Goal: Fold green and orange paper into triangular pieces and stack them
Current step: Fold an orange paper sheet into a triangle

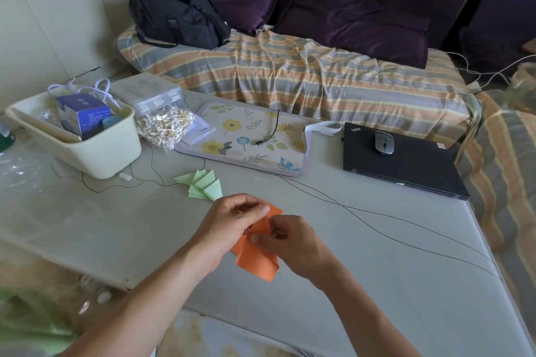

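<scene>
An orange paper piece, partly folded, is held just above the grey table near its front edge. My left hand pinches its upper part from the left, fingers curled over the top corner. My right hand pinches its middle from the right, thumb on the fold. Several green folded triangular pieces lie overlapped in a row on the table just beyond my left hand.
A cream tub of boxes stands at the back left beside a bag of cotton swabs. A floral mat with a short cable, a closed black laptop with a mouse on it, and thin wires lie further back and right.
</scene>
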{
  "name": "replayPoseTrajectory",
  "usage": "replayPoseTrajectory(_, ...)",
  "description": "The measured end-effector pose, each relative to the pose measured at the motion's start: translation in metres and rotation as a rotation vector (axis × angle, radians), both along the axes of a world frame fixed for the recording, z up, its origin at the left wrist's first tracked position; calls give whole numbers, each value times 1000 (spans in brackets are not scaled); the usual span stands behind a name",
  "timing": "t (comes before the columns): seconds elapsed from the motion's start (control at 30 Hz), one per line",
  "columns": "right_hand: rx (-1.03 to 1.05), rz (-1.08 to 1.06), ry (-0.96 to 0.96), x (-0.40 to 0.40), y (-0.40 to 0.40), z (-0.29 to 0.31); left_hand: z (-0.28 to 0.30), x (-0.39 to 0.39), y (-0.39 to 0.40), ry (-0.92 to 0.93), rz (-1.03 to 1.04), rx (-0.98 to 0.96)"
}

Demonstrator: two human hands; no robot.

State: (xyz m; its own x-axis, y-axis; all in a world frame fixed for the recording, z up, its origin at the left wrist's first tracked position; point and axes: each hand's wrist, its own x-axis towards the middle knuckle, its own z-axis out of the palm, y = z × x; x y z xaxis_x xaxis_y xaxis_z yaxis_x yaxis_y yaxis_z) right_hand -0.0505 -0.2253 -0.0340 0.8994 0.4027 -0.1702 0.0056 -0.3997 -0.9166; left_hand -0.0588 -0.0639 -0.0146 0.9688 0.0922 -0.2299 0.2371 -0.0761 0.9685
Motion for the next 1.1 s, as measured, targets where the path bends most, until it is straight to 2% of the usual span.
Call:
replayPoseTrajectory(0.33,-21,6,15,-1,1,2,-1,1,0,46,41,-46)
replayPoseTrajectory(0.5,-42,-134,20,2,-1,2,0,0,1,88,14,9)
replayPoseTrajectory(0.6,45,-242,73,6,-4,2,0,-3,1,89,-31,49)
replayPoseTrajectory(0.77,163,-276,154,6,-1,0,2,-6,1,-69,-44,181)
replayPoseTrajectory(0.87,262,-306,210,7,-2,-1,1,-7,1,-102,-57,230)
replayPoseTrajectory(1.1,330,-324,237,7,-2,2,0,-6,2,-97,-15,198)
